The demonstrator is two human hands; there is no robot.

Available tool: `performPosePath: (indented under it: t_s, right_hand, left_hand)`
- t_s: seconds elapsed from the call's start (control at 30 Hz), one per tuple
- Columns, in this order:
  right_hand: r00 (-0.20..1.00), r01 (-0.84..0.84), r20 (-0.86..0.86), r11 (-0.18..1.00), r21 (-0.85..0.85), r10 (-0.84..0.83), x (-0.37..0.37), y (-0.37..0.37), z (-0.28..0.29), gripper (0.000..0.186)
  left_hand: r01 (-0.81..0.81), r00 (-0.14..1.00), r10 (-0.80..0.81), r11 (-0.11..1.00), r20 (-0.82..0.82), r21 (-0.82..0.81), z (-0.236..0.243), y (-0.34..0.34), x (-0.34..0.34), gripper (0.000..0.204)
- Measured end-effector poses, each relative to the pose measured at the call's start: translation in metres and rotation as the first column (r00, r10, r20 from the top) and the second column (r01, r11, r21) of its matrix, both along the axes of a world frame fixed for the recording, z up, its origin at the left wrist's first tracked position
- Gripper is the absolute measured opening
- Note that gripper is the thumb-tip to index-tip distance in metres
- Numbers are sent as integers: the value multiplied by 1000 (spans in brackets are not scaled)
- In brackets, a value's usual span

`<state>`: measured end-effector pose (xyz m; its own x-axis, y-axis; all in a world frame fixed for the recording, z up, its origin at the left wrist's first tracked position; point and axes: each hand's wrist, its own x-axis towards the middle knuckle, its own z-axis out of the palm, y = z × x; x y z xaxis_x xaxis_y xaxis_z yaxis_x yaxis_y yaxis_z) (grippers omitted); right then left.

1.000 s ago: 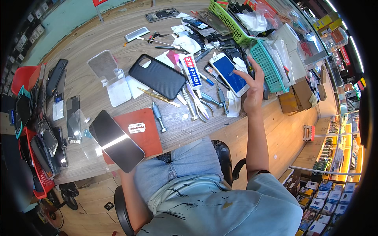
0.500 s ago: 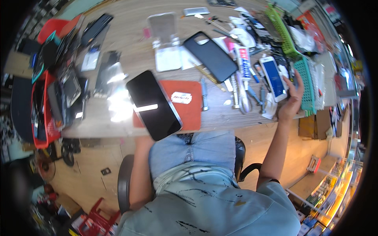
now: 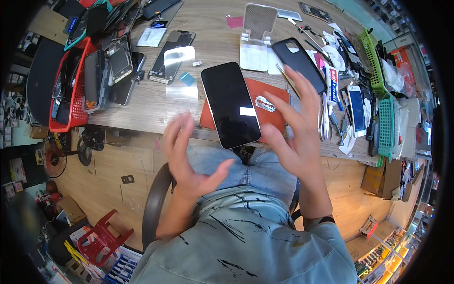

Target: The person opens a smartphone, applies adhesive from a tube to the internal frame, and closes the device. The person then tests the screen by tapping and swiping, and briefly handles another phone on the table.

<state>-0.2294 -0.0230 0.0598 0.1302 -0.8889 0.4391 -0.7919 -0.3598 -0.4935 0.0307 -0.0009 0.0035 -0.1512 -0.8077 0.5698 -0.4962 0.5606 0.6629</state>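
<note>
A smartphone with a dark, glossy screen (image 3: 227, 99) lies slantwise on an orange-red mat (image 3: 208, 119), its lower end reaching past the table's front edge. On the mat's right part rests a razor blade (image 3: 265, 103). My left hand (image 3: 191, 163) is raised left of the phone's lower end, fingers apart and holding nothing. Over the mat's right side hovers my right hand (image 3: 298, 130), also spread and bare, with its thumb close to the phone's edge. Whether that thumb touches the phone I cannot tell. A black phone case (image 3: 306, 68) lies beyond the right hand.
Farther back stands a phone stand (image 3: 259, 23). At right are a glue tube (image 3: 332, 80), a white phone (image 3: 357, 111), tools, a green basket (image 3: 371, 57) and a teal basket (image 3: 386, 123). Phone parts fill a red basket (image 3: 78, 118) at left; a phone frame (image 3: 172, 57) lies nearby.
My right hand has come leftward from beside the white phone to the mat. My left hand has risen from below the table edge. The whole view has shifted.
</note>
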Motion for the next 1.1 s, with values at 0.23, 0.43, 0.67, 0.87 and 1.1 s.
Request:
performPosePath:
  t_s: [0.23, 0.43, 0.67, 0.87, 1.1]
  right_hand:
    - [991, -17, 135, 999, 36, 12, 27, -25, -21, 56]
    - [935, -25, 354, 985, 170, -37, 31, -25, -20, 49]
    - [895, -64, 442, 965, 253, -57, 27, -28, -15, 49]
    - [910, -64, 412, 962, 264, -52, 30, -29, -13, 55]
    - [914, -66, 404, 965, 252, -43, 27, -26, -15, 59]
  left_hand:
    - [76, 979, -93, 992, 179, 100, -5, -35, -9, 146]
    - [91, 987, -102, 991, 124, 98, -4, -37, -9, 148]
    - [94, 989, -105, 990, 103, 102, -5, -38, -8, 148]
    - [90, 988, -102, 990, 113, 104, -7, -38, -6, 149]
    - [89, 991, -100, 990, 91, 114, -10, -37, -7, 150]
